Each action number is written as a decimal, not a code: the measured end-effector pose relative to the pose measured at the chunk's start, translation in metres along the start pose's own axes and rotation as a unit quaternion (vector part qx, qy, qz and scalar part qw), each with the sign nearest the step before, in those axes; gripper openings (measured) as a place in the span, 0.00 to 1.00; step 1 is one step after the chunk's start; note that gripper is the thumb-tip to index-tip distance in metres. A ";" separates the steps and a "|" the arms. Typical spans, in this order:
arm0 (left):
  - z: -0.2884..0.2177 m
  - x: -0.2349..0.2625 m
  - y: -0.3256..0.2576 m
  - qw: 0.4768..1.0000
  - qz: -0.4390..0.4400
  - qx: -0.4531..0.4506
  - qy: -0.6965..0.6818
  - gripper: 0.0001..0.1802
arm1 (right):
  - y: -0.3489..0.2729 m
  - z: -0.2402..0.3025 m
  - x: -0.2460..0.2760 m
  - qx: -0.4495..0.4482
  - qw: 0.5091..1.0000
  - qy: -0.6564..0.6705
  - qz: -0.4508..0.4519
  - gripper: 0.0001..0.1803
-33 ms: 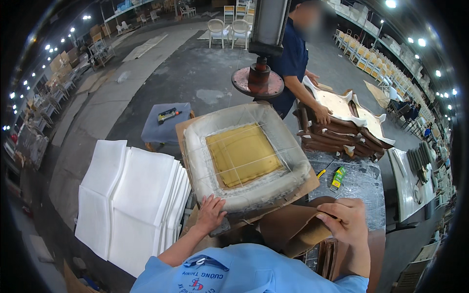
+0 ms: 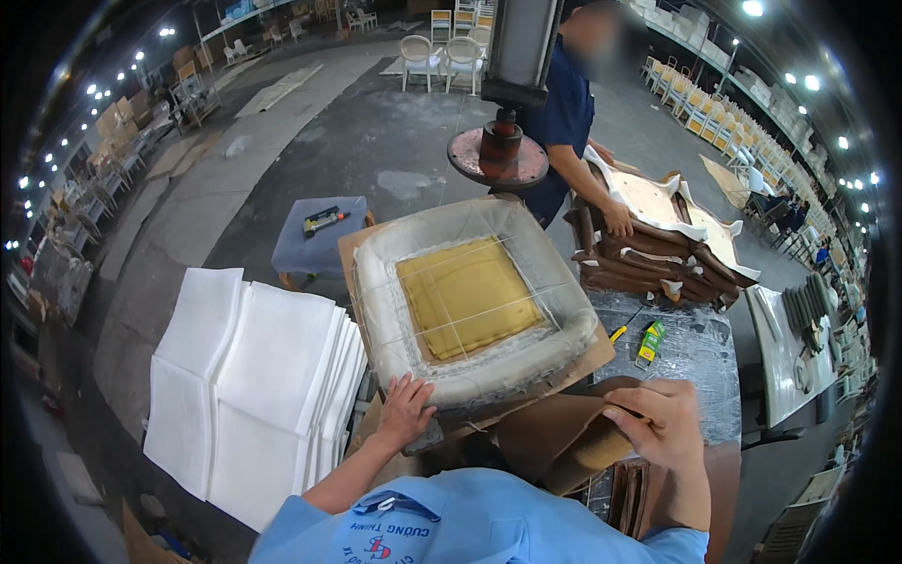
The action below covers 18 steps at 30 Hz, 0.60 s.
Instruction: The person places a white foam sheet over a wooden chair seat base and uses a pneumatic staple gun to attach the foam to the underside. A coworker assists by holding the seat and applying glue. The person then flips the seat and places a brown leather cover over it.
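Note:
In front of me, a square padded ring wrapped in clear plastic lies on a sheet of cardboard, with a yellow pad in its middle and thin cords crossing over it. My left hand rests on the ring's near left corner, fingers stretched out. A brown leather-like sheet lies below the ring's near edge. Its right edge is pinched between thumb and fingers of my right hand, which lifts it so the tan underside shows. Part of the sheet is hidden by my shirt.
White foam sheets are stacked at left. Behind them, a blue-grey stool bears a hand tool. A round press plate hangs beyond the ring. A co-worker touches stacked brown covers. A green-yellow packet lies at right.
My right hand has shifted slightly left with the sheet's edge, which curls over a little more. My left hand has stayed on the ring.

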<state>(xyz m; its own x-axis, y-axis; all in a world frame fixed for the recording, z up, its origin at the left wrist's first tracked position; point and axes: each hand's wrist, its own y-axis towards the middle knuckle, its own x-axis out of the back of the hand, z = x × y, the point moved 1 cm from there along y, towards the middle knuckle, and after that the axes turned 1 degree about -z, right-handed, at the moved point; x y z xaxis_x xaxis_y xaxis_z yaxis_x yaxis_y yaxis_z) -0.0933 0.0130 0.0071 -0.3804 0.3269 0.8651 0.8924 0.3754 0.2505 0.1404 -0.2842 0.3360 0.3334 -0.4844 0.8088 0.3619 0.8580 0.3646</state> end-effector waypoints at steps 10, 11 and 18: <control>-0.139 0.033 0.058 0.847 0.015 -0.010 -0.531 0.60 | 0.096 -0.042 -0.121 -0.056 0.997 -0.035 -0.032 0.11; -0.145 0.033 0.068 0.853 0.012 -0.005 -0.522 0.62 | 0.105 -0.040 -0.135 -0.059 0.997 -0.040 -0.033 0.12; -0.105 0.017 0.068 0.902 0.022 0.193 -0.385 0.35 | 0.119 -0.046 -0.149 -0.043 0.997 -0.024 -0.054 0.11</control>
<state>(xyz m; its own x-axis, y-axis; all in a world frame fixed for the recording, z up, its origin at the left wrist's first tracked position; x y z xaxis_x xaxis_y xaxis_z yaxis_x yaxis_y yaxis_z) -0.0134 -0.0470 0.0840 -0.5350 0.7986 0.2757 0.8160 0.5729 -0.0762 0.1739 -0.1177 0.2373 0.2469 -0.5635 0.7884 0.4676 0.7818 0.4123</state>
